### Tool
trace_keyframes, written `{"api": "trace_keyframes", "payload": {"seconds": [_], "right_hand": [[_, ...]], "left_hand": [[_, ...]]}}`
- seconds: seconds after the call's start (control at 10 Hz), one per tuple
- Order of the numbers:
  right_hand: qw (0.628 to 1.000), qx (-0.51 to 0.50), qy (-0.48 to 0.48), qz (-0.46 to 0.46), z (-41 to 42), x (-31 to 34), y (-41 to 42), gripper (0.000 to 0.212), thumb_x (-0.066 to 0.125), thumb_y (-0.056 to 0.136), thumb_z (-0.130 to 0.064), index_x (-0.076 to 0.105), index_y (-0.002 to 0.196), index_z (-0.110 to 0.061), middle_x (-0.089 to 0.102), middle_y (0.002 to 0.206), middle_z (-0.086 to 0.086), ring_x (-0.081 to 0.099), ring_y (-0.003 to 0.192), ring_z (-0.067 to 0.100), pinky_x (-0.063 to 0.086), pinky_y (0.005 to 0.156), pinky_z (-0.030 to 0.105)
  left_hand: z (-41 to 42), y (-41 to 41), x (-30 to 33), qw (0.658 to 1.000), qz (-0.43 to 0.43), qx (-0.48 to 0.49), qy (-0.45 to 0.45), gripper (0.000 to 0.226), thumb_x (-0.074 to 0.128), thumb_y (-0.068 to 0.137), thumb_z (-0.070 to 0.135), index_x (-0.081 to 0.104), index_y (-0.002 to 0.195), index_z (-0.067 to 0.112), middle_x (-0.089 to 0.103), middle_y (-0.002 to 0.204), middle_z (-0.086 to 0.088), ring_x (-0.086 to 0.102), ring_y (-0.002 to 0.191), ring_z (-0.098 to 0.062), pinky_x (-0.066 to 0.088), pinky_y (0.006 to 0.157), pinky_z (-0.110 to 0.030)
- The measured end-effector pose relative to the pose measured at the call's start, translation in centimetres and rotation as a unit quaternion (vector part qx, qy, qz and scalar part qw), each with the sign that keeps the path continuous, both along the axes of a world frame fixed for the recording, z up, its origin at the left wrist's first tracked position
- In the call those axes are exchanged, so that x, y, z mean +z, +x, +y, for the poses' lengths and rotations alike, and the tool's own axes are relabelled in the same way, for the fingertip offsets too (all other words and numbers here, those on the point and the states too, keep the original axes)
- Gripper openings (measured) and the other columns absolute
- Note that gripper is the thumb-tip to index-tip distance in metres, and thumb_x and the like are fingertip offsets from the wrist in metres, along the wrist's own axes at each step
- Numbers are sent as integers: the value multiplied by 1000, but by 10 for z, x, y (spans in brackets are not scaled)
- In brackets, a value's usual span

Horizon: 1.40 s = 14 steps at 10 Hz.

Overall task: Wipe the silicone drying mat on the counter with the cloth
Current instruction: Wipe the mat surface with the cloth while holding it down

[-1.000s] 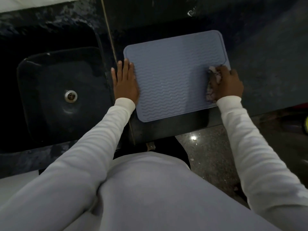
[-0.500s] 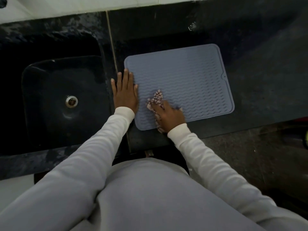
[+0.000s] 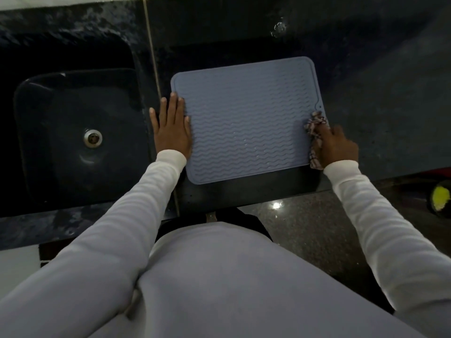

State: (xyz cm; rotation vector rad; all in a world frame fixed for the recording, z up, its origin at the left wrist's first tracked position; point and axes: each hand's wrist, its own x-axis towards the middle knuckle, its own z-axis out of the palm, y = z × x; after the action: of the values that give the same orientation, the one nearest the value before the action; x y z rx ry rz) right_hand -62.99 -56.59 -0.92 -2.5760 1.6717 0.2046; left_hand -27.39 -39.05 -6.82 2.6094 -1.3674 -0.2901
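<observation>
The silicone drying mat [image 3: 246,118] lies flat on the dark counter [image 3: 380,98], near its front edge and just right of the sink [image 3: 73,135]. The left hand [image 3: 172,125] rests open, palm down, half on the mat's left edge and half on the counter, apparently to pin the mat so it does not slide under the wiping. The right hand [image 3: 338,147] is closed around the bunched checked cloth [image 3: 316,132], pressing it onto the mat's right edge, toward the front right corner. The mat therefore spans the gap between both hands.
</observation>
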Motion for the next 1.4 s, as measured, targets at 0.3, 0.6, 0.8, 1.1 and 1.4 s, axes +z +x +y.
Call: {"api": "trace_keyframes", "payload": {"seconds": [0.3, 0.6, 0.8, 1.1, 1.4], "right_hand": [[963, 147, 26, -224, 75, 17, 87, 37, 59, 89, -30, 62, 124, -23, 60, 125, 12, 64, 98, 36, 56, 75, 44], [948, 288, 57, -123, 159, -13, 164, 45, 44, 91, -39, 54, 132, -25, 51, 138, 16, 66, 85, 34, 52, 71, 58], [962, 233, 90, -109, 96, -3, 97, 40, 59, 86, -29, 62, 126, -27, 61, 114, 20, 65, 65, 40, 52, 55, 42], [996, 35, 85, -23, -1, 10, -5, 46, 47, 88, -56, 48, 133, -47, 62, 120, 14, 63, 100, 39, 51, 87, 44], [989, 85, 71, -103, 33, 27, 34, 43, 50, 90, -45, 58, 128, -26, 60, 120, 17, 62, 96, 41, 49, 79, 44]], "left_hand": [[-4, -3, 3, 1000, -7, 5, 22, 54, 15, 106, 34, 9, 158, 16, 4, 165, -3, 0, 152, -24, -7, 122, -47], [-5, -13, 3, 999, -5, 20, 25, 64, 15, 104, 49, 7, 157, 13, 3, 165, -6, 0, 152, -25, -9, 121, -47], [-4, -12, 3, 999, -21, 15, 32, 63, 12, 104, 48, 7, 157, 15, 3, 165, -5, 1, 152, -23, -7, 122, -48], [-4, -13, 5, 999, -27, 16, 36, 63, 9, 104, 49, 8, 157, 15, 3, 165, -4, 1, 152, -22, -8, 121, -48], [-4, -14, 8, 999, -13, 21, 36, 64, 10, 104, 49, 7, 157, 13, 2, 165, -6, 0, 152, -22, -7, 122, -49]]}}
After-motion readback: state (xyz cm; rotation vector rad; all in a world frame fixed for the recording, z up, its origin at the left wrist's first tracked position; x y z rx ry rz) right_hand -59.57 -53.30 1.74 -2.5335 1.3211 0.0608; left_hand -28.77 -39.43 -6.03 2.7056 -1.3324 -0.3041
